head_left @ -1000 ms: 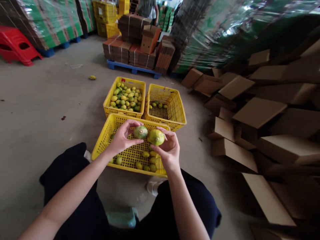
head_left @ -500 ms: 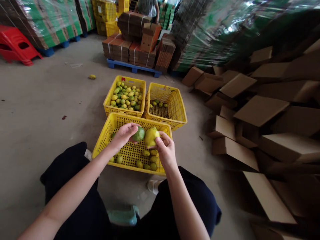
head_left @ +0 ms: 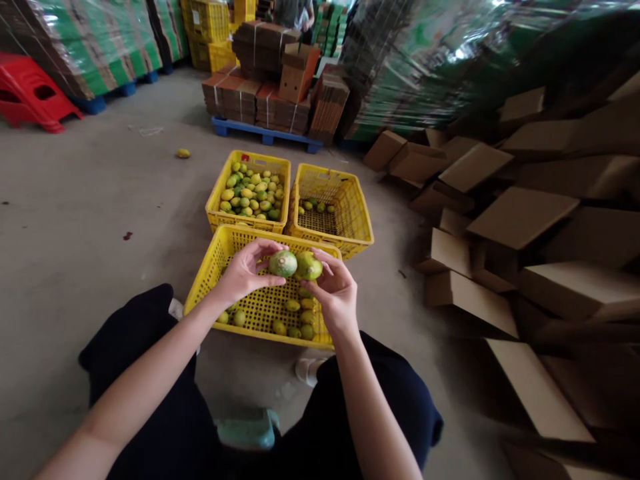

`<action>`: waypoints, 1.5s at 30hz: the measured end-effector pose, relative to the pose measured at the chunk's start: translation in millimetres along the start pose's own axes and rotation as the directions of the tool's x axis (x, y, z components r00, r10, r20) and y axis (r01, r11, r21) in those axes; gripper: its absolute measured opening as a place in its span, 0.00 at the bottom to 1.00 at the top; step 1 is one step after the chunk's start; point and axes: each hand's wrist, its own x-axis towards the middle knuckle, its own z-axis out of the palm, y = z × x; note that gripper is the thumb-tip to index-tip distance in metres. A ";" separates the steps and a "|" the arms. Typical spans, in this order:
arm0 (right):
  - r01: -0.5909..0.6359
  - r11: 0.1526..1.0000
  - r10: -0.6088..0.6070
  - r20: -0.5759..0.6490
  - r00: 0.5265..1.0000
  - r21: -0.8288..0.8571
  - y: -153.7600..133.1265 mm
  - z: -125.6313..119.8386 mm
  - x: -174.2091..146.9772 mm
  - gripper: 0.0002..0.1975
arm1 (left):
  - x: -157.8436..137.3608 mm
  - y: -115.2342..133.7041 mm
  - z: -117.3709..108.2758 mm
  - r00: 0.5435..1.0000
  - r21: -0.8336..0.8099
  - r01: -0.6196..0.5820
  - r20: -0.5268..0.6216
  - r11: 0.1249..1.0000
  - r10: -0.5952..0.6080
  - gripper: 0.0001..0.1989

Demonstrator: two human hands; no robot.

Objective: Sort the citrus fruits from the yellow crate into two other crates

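My left hand (head_left: 249,270) is closed on a green lemon (head_left: 283,264), its pale stem end turned up toward me. Right beside it, my right hand (head_left: 334,287) grips a yellow-green lemon (head_left: 309,265) between thumb and fingers. The two fruits sit side by side, seeming to touch. Both hands are above the near yellow crate (head_left: 205,283), where several loose lemons (head_left: 293,305) lie on the perforated bottom. Behind it stand a crate well filled with green and yellow lemons (head_left: 253,193) and another crate (head_left: 357,200) with several lemons at its far left.
One lemon (head_left: 183,153) lies on the floor. Open cardboard boxes (head_left: 523,220) are heaped at the right. Flattened cartons on a blue pallet (head_left: 265,137) stand behind the crates, a person (head_left: 294,13) beyond them. A red stool (head_left: 35,93) is at the left.
Both lemons have been turned in my fingers. The green one now shows its stem end, and the right one shows a greener side. The fingers of both hands have shifted.
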 end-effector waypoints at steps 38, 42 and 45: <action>-0.535 0.557 0.554 0.196 0.809 0.635 -0.7 12.9 1.6 0.16 | -0.9 -9.4 8.8 0.912 -0.452 0.409 0.167 0.793 -0.375 0.23; -0.514 0.569 0.512 0.213 0.832 0.642 4.4 9.8 0.9 0.14 | -1.9 -12.0 9.0 0.913 -0.446 0.398 0.102 0.802 -0.396 0.21; -0.513 0.613 0.464 0.252 0.849 0.601 3.4 10.6 0.0 0.15 | -3.4 -13.5 8.6 0.911 -0.422 0.396 0.069 0.816 -0.407 0.22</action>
